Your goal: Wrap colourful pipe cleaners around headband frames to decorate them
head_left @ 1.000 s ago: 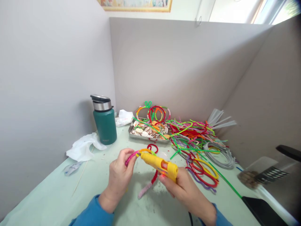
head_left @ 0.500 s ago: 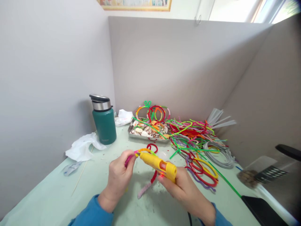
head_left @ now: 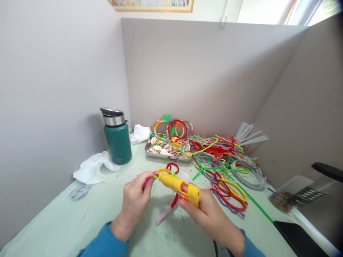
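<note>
My right hand (head_left: pixel 207 210) is wrapped round a yellow hot glue gun (head_left: pixel 179 187), whose red light glows near my thumb. The gun's nozzle points left and meets, or nearly meets, a multicoloured pipe cleaner piece (head_left: pixel 164 171) at my left fingertips. My left hand (head_left: pixel 138 200) pinches the magenta part of that piece. Orange, green, red and pale pink sections curve away behind the gun, and a pale pink end (head_left: pixel 163 216) hangs below it. The gun's body hides part of the piece.
A metal tray (head_left: pixel 168 157) of shells stands at the back, with pipe cleaner rings (head_left: pixel 177 129) above it. To its right lies a heap of pipe cleaners (head_left: pixel 214 146). At left are a green bottle (head_left: pixel 118 142), tissue (head_left: pixel 93 167) and a thin stick (head_left: pixel 89 203).
Both hands, the glue gun and the pipe cleaner piece keep almost the same pose. The whole view has shifted very slightly.
</note>
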The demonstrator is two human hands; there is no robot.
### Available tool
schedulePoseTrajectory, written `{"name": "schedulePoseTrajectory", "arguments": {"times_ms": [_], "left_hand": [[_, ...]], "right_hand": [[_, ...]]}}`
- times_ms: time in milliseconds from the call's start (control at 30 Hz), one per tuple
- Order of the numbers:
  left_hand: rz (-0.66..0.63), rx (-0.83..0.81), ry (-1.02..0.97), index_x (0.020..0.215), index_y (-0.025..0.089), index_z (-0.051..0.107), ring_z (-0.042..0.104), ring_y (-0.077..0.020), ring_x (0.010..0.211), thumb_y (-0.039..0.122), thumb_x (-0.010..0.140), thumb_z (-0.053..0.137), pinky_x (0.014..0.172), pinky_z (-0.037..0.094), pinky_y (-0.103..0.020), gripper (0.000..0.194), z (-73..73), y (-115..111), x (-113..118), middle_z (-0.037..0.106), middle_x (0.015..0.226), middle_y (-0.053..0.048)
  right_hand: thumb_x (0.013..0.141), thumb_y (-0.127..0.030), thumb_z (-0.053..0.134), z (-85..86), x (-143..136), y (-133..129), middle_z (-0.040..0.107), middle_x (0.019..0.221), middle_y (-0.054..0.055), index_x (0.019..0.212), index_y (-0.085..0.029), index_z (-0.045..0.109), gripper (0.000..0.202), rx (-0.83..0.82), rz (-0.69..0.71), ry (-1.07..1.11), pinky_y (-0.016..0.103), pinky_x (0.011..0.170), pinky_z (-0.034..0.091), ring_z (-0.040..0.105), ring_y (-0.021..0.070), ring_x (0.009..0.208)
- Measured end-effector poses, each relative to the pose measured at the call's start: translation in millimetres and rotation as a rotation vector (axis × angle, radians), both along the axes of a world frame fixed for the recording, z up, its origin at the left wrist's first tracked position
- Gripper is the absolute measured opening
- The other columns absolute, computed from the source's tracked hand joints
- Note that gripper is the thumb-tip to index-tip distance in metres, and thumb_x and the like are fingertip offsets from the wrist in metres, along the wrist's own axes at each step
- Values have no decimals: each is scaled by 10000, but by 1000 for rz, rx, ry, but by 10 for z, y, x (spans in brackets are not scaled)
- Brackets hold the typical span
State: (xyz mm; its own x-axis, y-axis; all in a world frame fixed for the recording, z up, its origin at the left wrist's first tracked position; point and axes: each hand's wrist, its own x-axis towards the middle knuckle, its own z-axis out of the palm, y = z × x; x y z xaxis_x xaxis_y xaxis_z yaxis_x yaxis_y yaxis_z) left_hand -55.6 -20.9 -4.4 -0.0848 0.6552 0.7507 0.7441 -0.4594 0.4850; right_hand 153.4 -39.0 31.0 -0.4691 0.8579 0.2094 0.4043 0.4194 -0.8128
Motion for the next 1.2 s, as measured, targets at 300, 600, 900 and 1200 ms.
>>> {"name": "schedulePoseTrajectory", "arguments": {"times_ms": [300, 600, 900, 1200], "left_hand": [[10, 21, 9, 881, 208, 635, 624, -112, 577, 208, 840, 518, 578, 480, -201, 124, -38, 18, -13, 708, 766, 1], [-17, -24, 6, 877, 213, 629, 632, -117, 589, 212, 854, 491, 582, 487, -206, 141, -27, 28, -4, 705, 749, 3], [-13, -24, 18, 855, 211, 625, 616, -108, 556, 209, 845, 498, 539, 465, -195, 127, -16, 17, -3, 686, 699, 16], [-1, -34, 15, 845, 210, 609, 587, -94, 525, 197, 845, 518, 533, 448, -183, 92, -19, 12, 5, 670, 680, 27]], "right_hand": [[863, -421, 493, 13, 2, -14, 425, 600, -36, 724, -177, 478, 281, -1, -10, -21, 213, 483, 267, 355, 95, 532], [862, -419, 497, -20, 30, 21, 446, 621, -27, 728, -175, 489, 278, 14, -37, -15, 211, 472, 255, 358, 99, 535], [857, -413, 510, -24, 27, 12, 439, 596, -36, 705, -180, 467, 282, 2, -20, -19, 213, 486, 260, 356, 97, 529], [858, -411, 510, 16, 37, 6, 447, 615, -32, 714, -176, 471, 279, 7, -10, -16, 210, 493, 268, 362, 96, 537]]}}
